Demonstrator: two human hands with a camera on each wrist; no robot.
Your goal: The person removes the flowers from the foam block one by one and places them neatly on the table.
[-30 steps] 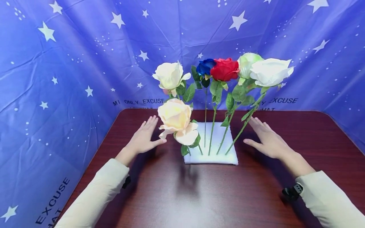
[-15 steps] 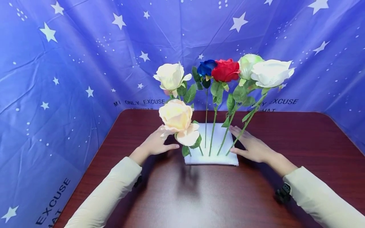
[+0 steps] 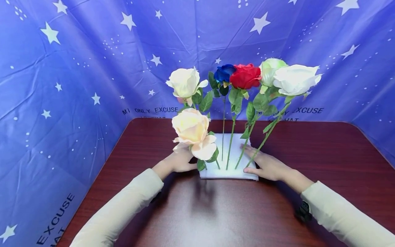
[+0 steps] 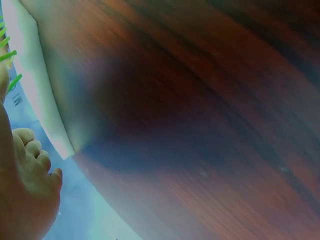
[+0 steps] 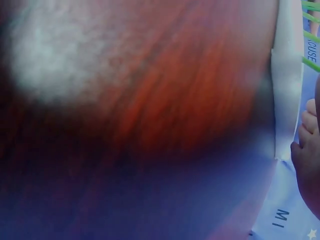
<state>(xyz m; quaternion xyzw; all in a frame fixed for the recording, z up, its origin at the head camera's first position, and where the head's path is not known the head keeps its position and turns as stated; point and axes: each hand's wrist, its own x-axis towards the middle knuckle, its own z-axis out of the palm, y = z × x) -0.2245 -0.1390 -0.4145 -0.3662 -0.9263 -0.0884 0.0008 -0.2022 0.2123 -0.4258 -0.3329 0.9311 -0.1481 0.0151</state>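
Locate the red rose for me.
Right of centre in the head view, the red rose stands in the white base between the blue rose at left and the pale green rose at right.

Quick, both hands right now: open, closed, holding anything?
Left hand: looks open beside the white base, fingers partly hidden by the peach rose.
Right hand: open at the base's right edge, no grip visible.

Head view: red-brown wood table [image 3: 234, 209], centre to 6 o'clock. Creased blue cloth [image 3: 92, 51], 9 through 12 to 3; white star [image 3: 260, 23] at 1, black lettering [image 3: 55, 219] at 8.
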